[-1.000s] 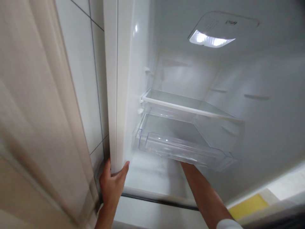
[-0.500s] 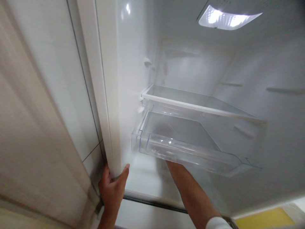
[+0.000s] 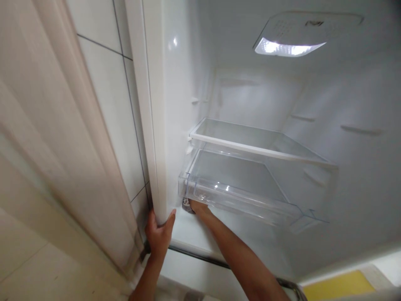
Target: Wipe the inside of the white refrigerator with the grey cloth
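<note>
My left hand (image 3: 159, 235) grips the front edge of the refrigerator's left side wall (image 3: 159, 184), thumb on the inner face and fingers around the outside. My right hand (image 3: 198, 205) reaches under the clear plastic drawer (image 3: 238, 200) to the lower left corner of the compartment. A grey patterned cloth (image 3: 187, 205) is in it, pressed near the left wall; the drawer's front partly covers the fingers. Below both lies the white compartment floor (image 3: 247, 242).
A glass shelf (image 3: 244, 133) with a white front rim sits above the drawer. A lit lamp (image 3: 290, 47) is in the ceiling. White tiles (image 3: 103, 83) and a pale wooden frame (image 3: 62, 104) stand close on the left. Something yellow (image 3: 340, 287) shows at lower right.
My right hand has moved left beneath the drawer, bringing the cloth into sight by the left wall. My left hand keeps its grip on the edge. The view has shifted slightly.
</note>
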{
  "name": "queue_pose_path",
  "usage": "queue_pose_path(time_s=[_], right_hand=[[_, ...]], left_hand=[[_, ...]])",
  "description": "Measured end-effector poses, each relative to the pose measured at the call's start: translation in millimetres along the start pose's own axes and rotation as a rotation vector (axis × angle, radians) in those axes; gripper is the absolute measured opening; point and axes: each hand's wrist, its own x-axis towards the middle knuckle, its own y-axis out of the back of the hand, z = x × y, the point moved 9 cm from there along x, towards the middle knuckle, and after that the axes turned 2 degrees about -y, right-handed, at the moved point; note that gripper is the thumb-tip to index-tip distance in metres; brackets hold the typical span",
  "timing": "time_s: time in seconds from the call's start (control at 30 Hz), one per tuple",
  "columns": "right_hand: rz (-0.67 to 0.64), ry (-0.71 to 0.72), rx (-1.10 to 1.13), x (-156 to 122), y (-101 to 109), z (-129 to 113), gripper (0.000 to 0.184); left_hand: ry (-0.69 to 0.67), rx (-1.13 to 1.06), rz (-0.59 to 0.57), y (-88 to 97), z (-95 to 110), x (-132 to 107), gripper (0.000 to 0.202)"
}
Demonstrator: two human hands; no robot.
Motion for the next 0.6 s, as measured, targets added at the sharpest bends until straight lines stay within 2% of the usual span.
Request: queue_pose_path(time_s=[0.23,0.4,0.5,0.6], right_hand=[[-0.07,-0.056,-0.208,-52.7,6.4,-6.7,0.035],[-0.064,0.049,-0.309,-88.6,4.0,-17.1,0.059],[-0.041,0.092,-0.237,-100.8,0.6,-13.9,0.06],[0.036,0.147,0.002,-110.1,0.0,-5.8,0.057]], left_hand=[[-0.159,0.11,0.07,3.1,4.0,1.1,0.07],[-0.249,0.226,0.129,0.5,-10.1,3.1,0.076],[-0.327,0.269,0.194,0.7,-16.1,2.4,0.078],[-0.416,0.29,0.236,0.5,-18.6,-0.7,0.075]])
